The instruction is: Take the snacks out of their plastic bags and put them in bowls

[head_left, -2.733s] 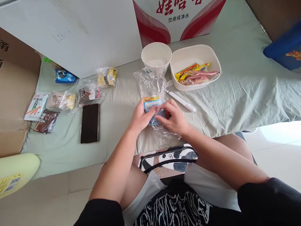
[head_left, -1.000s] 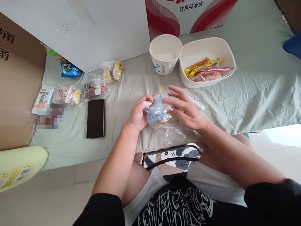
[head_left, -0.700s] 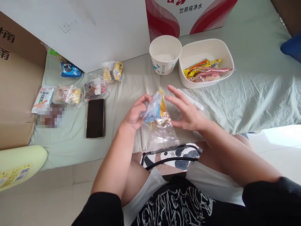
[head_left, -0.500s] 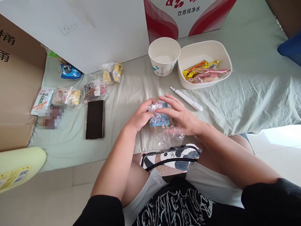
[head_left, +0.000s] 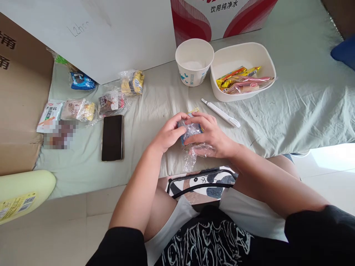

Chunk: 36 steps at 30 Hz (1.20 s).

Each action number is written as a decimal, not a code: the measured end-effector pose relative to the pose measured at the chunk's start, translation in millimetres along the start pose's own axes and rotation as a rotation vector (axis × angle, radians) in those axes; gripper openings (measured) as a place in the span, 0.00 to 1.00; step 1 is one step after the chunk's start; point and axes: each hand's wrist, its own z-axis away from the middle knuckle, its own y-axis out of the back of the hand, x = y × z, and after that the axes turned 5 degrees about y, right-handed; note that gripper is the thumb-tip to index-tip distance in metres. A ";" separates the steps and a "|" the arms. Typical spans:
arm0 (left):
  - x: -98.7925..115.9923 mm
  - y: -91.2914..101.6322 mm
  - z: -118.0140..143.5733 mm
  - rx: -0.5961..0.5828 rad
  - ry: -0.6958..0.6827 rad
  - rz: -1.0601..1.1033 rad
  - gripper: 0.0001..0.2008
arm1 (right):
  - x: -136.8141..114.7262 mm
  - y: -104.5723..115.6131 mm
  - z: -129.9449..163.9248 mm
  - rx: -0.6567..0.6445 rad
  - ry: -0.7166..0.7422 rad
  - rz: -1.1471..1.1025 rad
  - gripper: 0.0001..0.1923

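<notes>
Both of my hands were closed around one small snack (head_left: 191, 130) in a clear crinkly wrapper, just above the near edge of the sheet (head_left: 291, 111). My left hand (head_left: 168, 133) gripped it from the left, thumb on top and fingers curled underneath. My right hand (head_left: 212, 136) covered it from the right, its fingers (head_left: 200, 119) bent over the top and pressing the film down. Only a blue patch and a yellow corner of the snack showed between them, so I could not tell whether it was already out of its inner packet.

As I judged it, the unwrapping was only partway along. The film looked bunched and loose, with a tail of it (head_left: 191, 160) hanging below my right palm, yet the snack sat inside it and nothing had been taken out. The cup (head_left: 194, 61) beyond my hands held nothing I could see. The bowl (head_left: 244, 55) next to it carried a few long packets. The white pen-like tool (head_left: 221, 112) lay untouched just right of my hands, between them and the bowl.

Further left, well apart, lay the phone (head_left: 112, 137) and a loose row of wrapped snacks (head_left: 111, 103), all unopened as far as I could tell.
</notes>
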 end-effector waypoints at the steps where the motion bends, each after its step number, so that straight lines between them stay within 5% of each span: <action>1: 0.1 0.1 -0.2 0.002 0.005 0.003 0.11 | -1.0 -2.3 -0.2 -0.009 -0.003 0.020 0.21; 10: -2.2 0.4 -0.9 -0.037 -0.052 -0.071 0.12 | -2.3 -5.3 -4.2 0.084 -0.050 -0.033 0.13; 18: -9.9 -3.2 -1.9 -0.081 -0.151 -0.169 0.14 | -6.6 -4.0 -12.3 0.274 -0.366 -0.144 0.07; 23: -9.9 -9.3 3.7 -0.026 -0.101 0.060 0.33 | -7.3 -3.2 -15.3 0.427 -0.562 -0.141 0.25; 26: -10.2 -10.6 6.3 -0.051 -0.034 0.196 0.44 | -4.9 0.2 -16.6 0.422 -0.657 -0.356 0.34; 29: -11.4 -10.9 6.5 -0.080 -0.041 0.269 0.39 | -4.8 4.2 -19.4 0.367 -0.722 -0.497 0.22; 32: -11.2 -14.3 5.1 -0.123 -0.049 0.276 0.38 | -7.8 5.5 -22.8 0.390 -0.766 -0.357 0.16; 36: -8.6 -21.0 1.6 0.027 -0.042 0.174 0.31 | -10.2 9.9 -21.4 0.418 -0.726 -0.281 0.17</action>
